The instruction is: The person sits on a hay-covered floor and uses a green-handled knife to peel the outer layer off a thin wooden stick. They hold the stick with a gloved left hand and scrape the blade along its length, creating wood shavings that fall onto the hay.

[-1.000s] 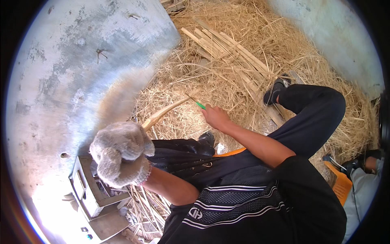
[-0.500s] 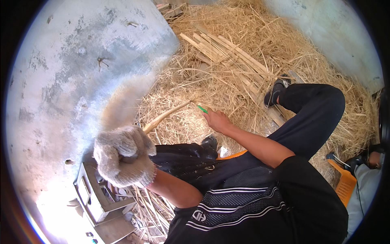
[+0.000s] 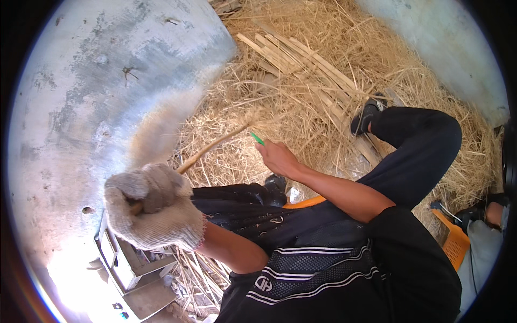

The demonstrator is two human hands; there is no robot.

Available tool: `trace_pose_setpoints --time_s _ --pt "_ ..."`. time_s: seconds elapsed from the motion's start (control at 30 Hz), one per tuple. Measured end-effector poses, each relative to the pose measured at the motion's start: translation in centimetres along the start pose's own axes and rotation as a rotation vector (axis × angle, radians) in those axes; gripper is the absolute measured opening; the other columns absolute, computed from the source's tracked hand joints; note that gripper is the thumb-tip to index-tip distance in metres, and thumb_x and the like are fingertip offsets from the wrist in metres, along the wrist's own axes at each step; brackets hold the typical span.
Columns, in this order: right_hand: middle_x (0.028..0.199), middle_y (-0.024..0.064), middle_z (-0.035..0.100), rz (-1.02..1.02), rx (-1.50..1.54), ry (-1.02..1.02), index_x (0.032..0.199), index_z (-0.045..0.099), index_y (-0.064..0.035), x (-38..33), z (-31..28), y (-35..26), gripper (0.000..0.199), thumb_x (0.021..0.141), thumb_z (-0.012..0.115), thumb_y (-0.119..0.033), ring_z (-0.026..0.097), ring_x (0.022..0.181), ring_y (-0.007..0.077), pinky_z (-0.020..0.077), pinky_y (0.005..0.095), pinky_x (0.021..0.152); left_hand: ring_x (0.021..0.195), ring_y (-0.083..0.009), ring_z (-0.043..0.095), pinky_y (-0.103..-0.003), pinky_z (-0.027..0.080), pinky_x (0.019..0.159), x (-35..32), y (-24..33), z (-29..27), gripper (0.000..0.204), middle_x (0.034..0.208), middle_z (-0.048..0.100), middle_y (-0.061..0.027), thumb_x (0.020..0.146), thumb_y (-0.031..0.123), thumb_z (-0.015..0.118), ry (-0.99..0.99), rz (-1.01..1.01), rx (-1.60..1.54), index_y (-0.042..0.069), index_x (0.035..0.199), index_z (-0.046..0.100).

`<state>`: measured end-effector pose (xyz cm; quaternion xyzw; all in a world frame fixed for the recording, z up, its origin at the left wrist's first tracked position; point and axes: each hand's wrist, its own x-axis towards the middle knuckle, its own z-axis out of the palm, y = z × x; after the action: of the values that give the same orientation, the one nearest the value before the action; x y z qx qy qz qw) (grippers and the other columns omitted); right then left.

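My left hand (image 3: 153, 207), in a thick off-white knitted glove, is closed round a bamboo strip (image 3: 212, 145). The strip slants up and right from the fist, and its far end looks frayed. My bare right hand (image 3: 278, 160) holds a slim green tool (image 3: 257, 139), perhaps a knife. Its tip points up and left, close to the strip's far end, with a small gap between them. The rest of the tool is hidden inside my fingers.
Pale shavings (image 3: 307, 107) cover the floor, with flat wooden strips (image 3: 296, 59) piled beyond my hands. A whitish wall (image 3: 107, 81) rises at left. A small wooden cabinet (image 3: 134, 269) stands below it. An orange plastic seat (image 3: 456, 245) and another person's leg (image 3: 479, 258) are at right.
My gloved left hand has shifted left, drawing the bamboo strip with it. My right hand, with the green tool, has also moved slightly left.
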<state>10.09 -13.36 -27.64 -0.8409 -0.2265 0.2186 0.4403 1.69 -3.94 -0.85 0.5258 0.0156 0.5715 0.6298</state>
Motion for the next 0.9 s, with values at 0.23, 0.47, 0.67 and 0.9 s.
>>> trace_pose_setpoints --time_s 0.23,0.47,0.67,0.9 --pt "0.074 0.0263 0.064 -0.012 -0.281 0.114 0.098 0.055 0.0031 0.8 0.3 2.8 0.042 0.102 0.041 -0.036 0.065 0.068 0.0437 0.0536 0.0517 0.064 0.032 -0.0078 0.021 -0.026 0.021 0.027 0.5 -0.1 -0.3 0.034 0.045 0.031 0.0006 0.089 0.021 0.050 0.087 0.004 0.006 0.008 0.059 0.045" --pt "0.077 0.0294 0.063 0.094 0.003 0.016 0.098 0.057 0.0036 0.2 -0.5 0.3 0.046 0.103 0.038 -0.038 0.064 0.072 0.0454 0.0516 0.0514 0.066 0.032 -0.0074 0.020 -0.026 0.021 0.026 -0.2 -0.2 0.9 0.034 0.043 0.028 0.0010 0.090 0.020 0.049 0.011 0.003 0.007 0.007 0.059 0.044" --pt "0.075 0.0296 0.063 0.034 -0.145 0.041 0.100 0.056 0.0049 0.0 -1.1 1.8 0.051 0.103 0.034 -0.041 0.064 0.077 0.0457 0.0510 0.0522 0.071 0.031 -0.0076 0.023 -0.027 0.022 0.025 -0.2 -0.2 0.8 0.035 0.044 0.031 0.0004 0.091 0.021 0.048 0.000 0.019 0.009 0.007 0.059 0.044" --pt "0.079 0.0313 0.063 -0.018 -0.005 -0.017 0.100 0.055 0.0041 -0.3 -1.1 -2.0 0.048 0.103 0.035 -0.039 0.063 0.076 0.0472 0.0502 0.0544 0.073 0.031 -0.0075 0.024 -0.026 0.024 0.025 0.3 -0.3 -0.2 0.037 0.044 0.029 0.0011 0.094 0.024 0.046 0.058 -0.005 0.022 0.009 0.061 0.044"
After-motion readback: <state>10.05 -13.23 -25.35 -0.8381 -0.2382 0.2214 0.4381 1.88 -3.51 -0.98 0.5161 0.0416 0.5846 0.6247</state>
